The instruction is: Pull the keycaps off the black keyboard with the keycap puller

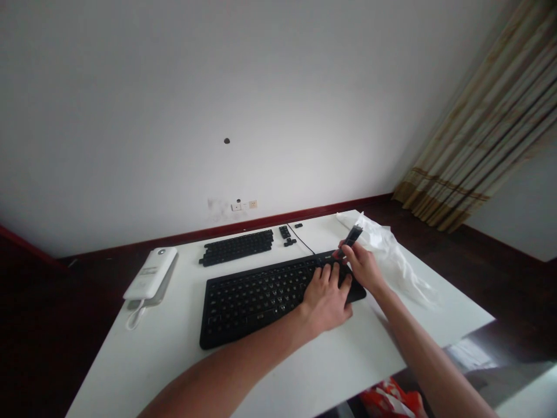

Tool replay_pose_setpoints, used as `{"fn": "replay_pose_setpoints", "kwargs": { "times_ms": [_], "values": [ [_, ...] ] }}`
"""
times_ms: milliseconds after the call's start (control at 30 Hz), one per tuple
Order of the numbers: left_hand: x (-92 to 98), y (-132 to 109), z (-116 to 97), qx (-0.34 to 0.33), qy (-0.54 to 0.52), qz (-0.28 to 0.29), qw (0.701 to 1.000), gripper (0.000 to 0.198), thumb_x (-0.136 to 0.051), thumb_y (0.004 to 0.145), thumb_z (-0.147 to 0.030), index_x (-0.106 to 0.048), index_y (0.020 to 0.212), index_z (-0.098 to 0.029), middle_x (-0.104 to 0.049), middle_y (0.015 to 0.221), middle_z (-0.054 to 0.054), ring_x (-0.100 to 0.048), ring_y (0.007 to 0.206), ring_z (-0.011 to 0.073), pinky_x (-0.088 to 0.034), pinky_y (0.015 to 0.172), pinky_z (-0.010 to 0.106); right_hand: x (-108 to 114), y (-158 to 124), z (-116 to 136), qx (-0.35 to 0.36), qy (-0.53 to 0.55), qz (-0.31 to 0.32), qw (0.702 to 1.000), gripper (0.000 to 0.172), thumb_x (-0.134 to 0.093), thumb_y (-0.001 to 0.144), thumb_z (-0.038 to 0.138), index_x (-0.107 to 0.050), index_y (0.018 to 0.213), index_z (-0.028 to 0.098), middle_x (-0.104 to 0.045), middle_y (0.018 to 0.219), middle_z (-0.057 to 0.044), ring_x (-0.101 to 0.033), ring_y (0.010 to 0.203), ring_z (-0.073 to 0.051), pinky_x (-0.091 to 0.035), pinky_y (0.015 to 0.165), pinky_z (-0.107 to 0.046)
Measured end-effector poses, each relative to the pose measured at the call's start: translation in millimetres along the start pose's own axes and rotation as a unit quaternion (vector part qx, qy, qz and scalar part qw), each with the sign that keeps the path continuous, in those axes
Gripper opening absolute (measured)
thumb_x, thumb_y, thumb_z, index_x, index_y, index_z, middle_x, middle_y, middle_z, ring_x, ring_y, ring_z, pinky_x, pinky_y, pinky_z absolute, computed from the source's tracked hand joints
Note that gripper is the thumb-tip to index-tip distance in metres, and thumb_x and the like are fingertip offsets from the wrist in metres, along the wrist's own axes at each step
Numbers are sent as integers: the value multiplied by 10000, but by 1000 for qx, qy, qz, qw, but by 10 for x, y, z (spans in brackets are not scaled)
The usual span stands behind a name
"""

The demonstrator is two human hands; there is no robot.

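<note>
While pinning the black keyboard [256, 307] to the white table [143, 360], left hand [325, 302] open, palm down, fingers spread across the keys, seemingly to stop the board from sliding. Right hand [363, 268] closed on a slim dark tool [353, 236], gripped between thumb and fingers just above the keyboard's top right corner, too blurred to name. Beyond the keyboard, loose black keycaps [237, 247] in tidy rows, seemingly kept together and out of the way, beside a few smaller ones [285, 232]. Off to the left, a white power bank [150, 273]; to the right, crumpled white plastic [387, 252].
</note>
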State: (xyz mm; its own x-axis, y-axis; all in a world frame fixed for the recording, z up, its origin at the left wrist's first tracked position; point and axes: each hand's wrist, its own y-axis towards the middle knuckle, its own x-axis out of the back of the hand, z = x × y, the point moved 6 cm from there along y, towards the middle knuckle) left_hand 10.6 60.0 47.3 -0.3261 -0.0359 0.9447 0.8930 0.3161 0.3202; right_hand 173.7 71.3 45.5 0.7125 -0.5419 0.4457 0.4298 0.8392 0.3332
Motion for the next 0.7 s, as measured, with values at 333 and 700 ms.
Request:
{"fn": "replay_pose_setpoints", "kwargs": {
  "times_ms": [333, 700],
  "values": [
    [6, -3, -1, 0, -10, -2, 1000, 637, -574, 951, -482, -509, 1489, -147, -513, 1508, 223, -481, 1343, 382, -437, 1082, 490, -24, -13, 126, 19, -37, 28, 999, 489, -446, 1035, 613, -691, 842, 236, -789, 862, -52, -726, 804, -255, -561, 779, -361],
    [-14, -10, 2, -6, -5, -8, 1000, 657, -566, 956, -487, -487, 1513, -148, -472, 1561, 230, -477, 1357, 384, -431, 1082, 491, -3, 55, -196, -32, 73, -35, 996, 445, -631, 940, 629, -676, 1085, 211, -807, 894, -77, -783, 812, -274, -615, 821, -426]
  ]
}}
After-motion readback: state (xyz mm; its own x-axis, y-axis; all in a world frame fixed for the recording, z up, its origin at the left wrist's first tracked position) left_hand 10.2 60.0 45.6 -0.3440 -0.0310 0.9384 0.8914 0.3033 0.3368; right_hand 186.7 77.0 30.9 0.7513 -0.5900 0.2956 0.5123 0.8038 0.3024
